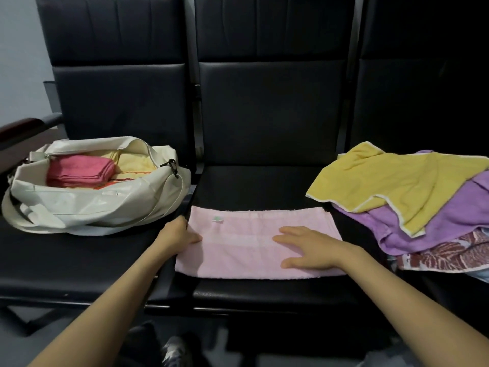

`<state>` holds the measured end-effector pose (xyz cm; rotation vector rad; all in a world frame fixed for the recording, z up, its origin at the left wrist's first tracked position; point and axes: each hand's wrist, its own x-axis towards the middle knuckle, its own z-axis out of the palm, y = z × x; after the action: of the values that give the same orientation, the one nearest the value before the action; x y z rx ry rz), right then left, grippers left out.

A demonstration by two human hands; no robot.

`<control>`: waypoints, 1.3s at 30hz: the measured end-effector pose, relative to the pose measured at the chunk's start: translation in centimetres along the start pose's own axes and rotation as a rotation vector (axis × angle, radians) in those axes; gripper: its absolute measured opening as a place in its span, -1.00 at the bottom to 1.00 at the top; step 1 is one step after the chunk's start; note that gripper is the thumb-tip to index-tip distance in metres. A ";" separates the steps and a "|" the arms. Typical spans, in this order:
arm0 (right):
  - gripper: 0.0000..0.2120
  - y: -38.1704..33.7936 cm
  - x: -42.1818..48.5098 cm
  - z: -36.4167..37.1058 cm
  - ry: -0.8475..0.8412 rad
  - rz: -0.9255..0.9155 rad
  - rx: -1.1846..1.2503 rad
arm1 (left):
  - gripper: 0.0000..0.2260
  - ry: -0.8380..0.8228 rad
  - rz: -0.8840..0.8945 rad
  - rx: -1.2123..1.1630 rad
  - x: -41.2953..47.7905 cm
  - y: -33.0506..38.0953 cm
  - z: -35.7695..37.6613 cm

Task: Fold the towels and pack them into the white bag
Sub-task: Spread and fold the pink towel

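A pink towel (246, 234) lies folded into a long strip on the middle black seat (264, 181). My left hand (180, 234) grips its left edge, thumb on top and fingers tucked under. My right hand (307, 247) rests flat on the towel's right half, fingers spread. The white bag (87, 205) stands open on the left seat, holding a folded red towel (79, 169) and a yellow towel (135, 165). On the right seat lies a loose pile: a yellow towel (391, 181) over a purple towel (434, 223) over a red-and-white patterned towel (444, 255).
The row of black padded seats has tall backrests (270, 107). A dark armrest (21, 128) is at the far left beside the bag. The bag's strap (16, 221) hangs over the left seat. My shoes (174, 350) show on the floor below.
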<state>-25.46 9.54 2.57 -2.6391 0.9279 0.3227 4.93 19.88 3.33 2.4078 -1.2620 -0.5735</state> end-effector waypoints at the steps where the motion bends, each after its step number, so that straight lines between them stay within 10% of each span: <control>1: -0.33 -0.2 0.1 -0.1 -0.030 0.008 -0.017 | -0.65 0.024 0.039 -0.047 -0.2 0.0 -0.1; 10: -0.39 -1.7 0.3 -0.4 -0.064 0.048 0.014 | -0.55 -0.067 0.294 -0.254 -2.2 2.6 -1.4; 21: -0.73 1.4 0.2 -1.7 0.277 0.412 1.102 | -0.41 -0.308 0.584 -0.317 -3.9 15.3 7.2; 28: -0.76 3.9 -1.3 -2.9 0.440 0.612 1.307 | -0.26 -0.470 0.507 -0.508 -4.7 19.3 11.3; 35: -0.85 5.6 -2.0 -2.5 0.414 0.634 0.851 | -0.52 -0.419 0.344 -0.515 -4.1 18.1 10.7; 39: -0.37 5.3 -2.5 -3.0 0.422 0.608 0.611 | -0.61 -0.268 0.346 -0.347 -3.1 16.4 9.2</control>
<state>-30.42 5.96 4.89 -1.8443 1.6452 -0.3577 -12.60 12.53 4.05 1.8238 -1.5010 -0.9412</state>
